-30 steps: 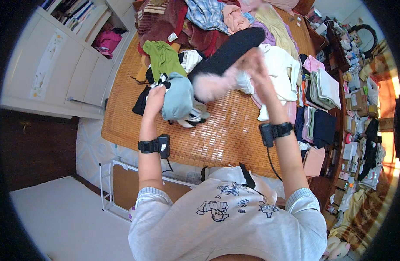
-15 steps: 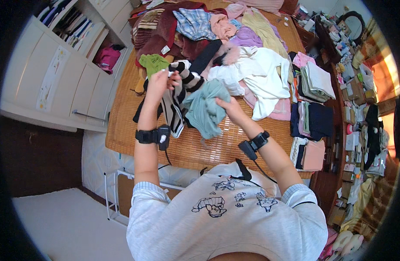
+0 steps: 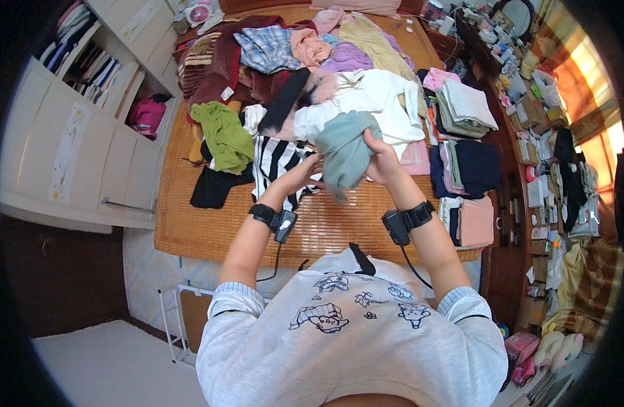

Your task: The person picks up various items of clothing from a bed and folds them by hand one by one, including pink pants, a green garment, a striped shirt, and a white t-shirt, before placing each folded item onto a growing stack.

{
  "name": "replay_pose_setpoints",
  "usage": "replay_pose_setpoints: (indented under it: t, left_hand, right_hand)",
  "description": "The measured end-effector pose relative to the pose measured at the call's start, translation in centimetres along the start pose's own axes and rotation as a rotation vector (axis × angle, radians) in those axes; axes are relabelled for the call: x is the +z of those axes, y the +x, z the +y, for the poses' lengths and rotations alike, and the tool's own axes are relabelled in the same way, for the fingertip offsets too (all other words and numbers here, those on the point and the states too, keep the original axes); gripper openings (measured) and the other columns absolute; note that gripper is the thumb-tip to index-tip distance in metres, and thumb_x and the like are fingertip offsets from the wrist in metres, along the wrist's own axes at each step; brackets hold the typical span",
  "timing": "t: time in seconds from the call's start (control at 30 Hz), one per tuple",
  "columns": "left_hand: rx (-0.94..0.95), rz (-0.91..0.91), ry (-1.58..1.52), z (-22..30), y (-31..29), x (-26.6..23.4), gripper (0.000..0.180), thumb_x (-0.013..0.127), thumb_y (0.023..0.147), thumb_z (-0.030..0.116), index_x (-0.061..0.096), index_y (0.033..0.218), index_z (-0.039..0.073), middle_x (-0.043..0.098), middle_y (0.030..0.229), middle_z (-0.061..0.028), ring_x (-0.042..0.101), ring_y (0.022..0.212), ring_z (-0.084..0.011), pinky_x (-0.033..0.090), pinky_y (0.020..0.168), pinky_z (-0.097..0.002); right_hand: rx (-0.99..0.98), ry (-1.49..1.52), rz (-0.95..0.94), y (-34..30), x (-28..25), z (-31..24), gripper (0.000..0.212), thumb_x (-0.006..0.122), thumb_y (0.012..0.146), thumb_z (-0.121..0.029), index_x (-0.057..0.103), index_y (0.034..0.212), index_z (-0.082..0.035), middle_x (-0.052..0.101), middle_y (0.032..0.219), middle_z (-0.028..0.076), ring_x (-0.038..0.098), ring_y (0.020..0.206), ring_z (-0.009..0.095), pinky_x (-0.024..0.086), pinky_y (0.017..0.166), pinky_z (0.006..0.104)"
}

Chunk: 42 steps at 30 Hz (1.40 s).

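On the left of the bed's woven mat (image 3: pixel 210 224) lie a green top (image 3: pixel 222 136) and a black garment (image 3: pixel 213 186), with a black-and-white striped shirt (image 3: pixel 276 161) just beside them. The left hand (image 3: pixel 304 169) reaches over the striped shirt, its fingers closed on the lower edge of a grey-green cloth (image 3: pixel 344 152) — the right hand (image 3: pixel 383 159) grips that same cloth from the other side, holding it bunched above the mat. Further right sit a white shirt (image 3: pixel 379 98) and stacks of folded clothes (image 3: pixel 468 108).

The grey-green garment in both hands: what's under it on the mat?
Below the grey-green garment held by the left hand and right hand lies a black-and-white striped piece, a white garment and bare woven mat. Whatever sits directly beneath the bunched cloth is hidden.
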<state>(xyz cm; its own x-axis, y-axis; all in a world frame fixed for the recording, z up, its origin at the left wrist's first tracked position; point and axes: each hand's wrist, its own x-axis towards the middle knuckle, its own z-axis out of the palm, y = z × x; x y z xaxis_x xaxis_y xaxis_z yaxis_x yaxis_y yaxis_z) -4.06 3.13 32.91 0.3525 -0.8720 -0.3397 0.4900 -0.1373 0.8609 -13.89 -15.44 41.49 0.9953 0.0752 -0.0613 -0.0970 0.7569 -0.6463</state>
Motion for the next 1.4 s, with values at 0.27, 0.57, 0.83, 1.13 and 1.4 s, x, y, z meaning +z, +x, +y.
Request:
replay_pose_setpoints:
  t: [0.27, 0.57, 0.83, 1.13, 1.4]
  left_hand:
    - [-0.146, -0.152, -0.406, -8.5, 5.4, 5.8, 0.058, 0.041, 0.088, 0.048, 0.037, 0.128, 0.007, 0.044, 0.127, -0.011, 0.046, 0.112, -0.0217, 0.038, 0.092, -0.0414]
    - [0.044, -0.009, 0.049, -3.0, 0.9, 11.3, 0.035, 0.056, 0.08, 0.013, 0.052, 0.112, -0.001, 0.059, 0.104, -0.0058, 0.057, 0.09, -0.0117, 0.045, 0.078, -0.0257]
    - [0.414, 0.289, 0.365, 0.7, -0.8, 15.2, 0.036, 0.057, 0.073, 0.004, 0.053, 0.109, -0.002, 0.058, 0.097, -0.0026, 0.052, 0.086, -0.0099, 0.041, 0.078, -0.0233]
    - [0.552, 0.021, 1.015, -0.4, 1.1, 24.1, 0.042, 0.058, 0.073, 0.014, 0.049, 0.112, 0.001, 0.059, 0.096, -0.0168, 0.057, 0.087, -0.0258, 0.044, 0.077, -0.0325]
    - [0.364, 0.18, 1.026, -0.8, 1.2, 27.9, 0.041, 0.06, 0.072, 0.012, 0.05, 0.11, 0.0, 0.059, 0.09, -0.0097, 0.054, 0.077, -0.015, 0.044, 0.068, -0.0273]
  right_hand:
    - [-0.024, -0.114, -0.051, -7.2, 0.1, -5.0, 0.047, 0.049, 0.088, -0.032, 0.041, 0.121, 0.0, 0.052, 0.116, 0.012, 0.05, 0.108, 0.024, 0.038, 0.093, 0.0378]
    - [-0.333, -0.281, 0.334, -15.1, -5.9, -8.5, 0.043, 0.045, 0.09, -0.031, 0.041, 0.122, -0.003, 0.05, 0.119, 0.007, 0.048, 0.109, 0.02, 0.037, 0.094, 0.0349]
    - [0.13, -1.268, 0.488, -20.3, -12.3, -7.9, 0.046, 0.055, 0.084, -0.033, 0.05, 0.113, 0.002, 0.055, 0.109, 0.012, 0.052, 0.098, 0.018, 0.04, 0.084, 0.0295]
    - [-0.262, -1.117, 0.054, -21.1, -6.9, -5.9, 0.057, 0.072, 0.07, -0.032, 0.053, 0.114, -0.002, 0.057, 0.107, 0.01, 0.052, 0.099, 0.016, 0.041, 0.085, 0.0288]
    - [-0.327, -0.974, 0.128, -23.1, -10.5, -5.5, 0.028, 0.07, 0.073, -0.015, 0.062, 0.096, 0.0, 0.062, 0.089, 0.003, 0.054, 0.073, 0.007, 0.044, 0.065, 0.0237]
